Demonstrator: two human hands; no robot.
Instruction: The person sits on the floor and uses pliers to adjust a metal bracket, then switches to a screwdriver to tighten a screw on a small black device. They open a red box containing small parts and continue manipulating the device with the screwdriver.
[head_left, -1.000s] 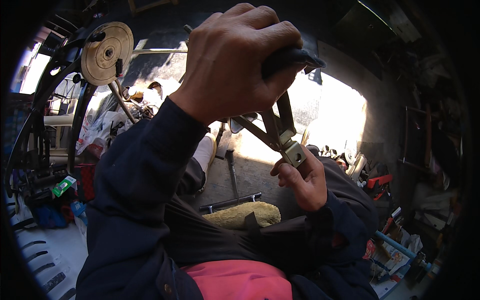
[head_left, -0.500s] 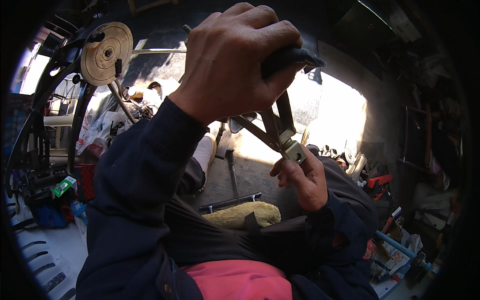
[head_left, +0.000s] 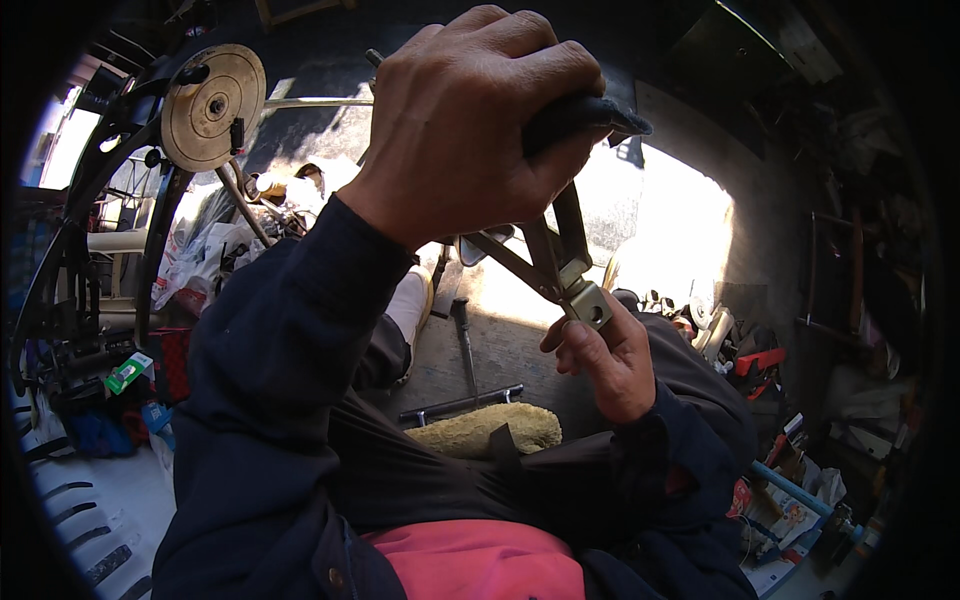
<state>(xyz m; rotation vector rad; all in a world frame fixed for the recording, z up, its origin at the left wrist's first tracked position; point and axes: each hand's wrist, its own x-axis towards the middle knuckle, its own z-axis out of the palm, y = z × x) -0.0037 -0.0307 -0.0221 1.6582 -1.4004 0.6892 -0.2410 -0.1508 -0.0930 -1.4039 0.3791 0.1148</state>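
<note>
Up in front of me, my left hand [head_left: 475, 130] is closed around a dark padded part [head_left: 575, 120] at the top of a metal frame [head_left: 538, 262]. The frame's flat, dull arms slant together downward and meet at a small brass-coloured bracket [head_left: 588, 304] with a round hole. Just below it, my right hand [head_left: 612, 365] grips the bracket's lower end between thumb and fingers. My left hand hides much of the frame's upper portion.
A yellowish fluffy pad [head_left: 490, 430] rests by my lap, beside a dark bar [head_left: 450, 405]. Beyond lies a hammer-like tool [head_left: 464, 340]. At left stands a black machine with a tan disc [head_left: 213, 107]. Clutter, including a blue bar [head_left: 795, 488], lies at right.
</note>
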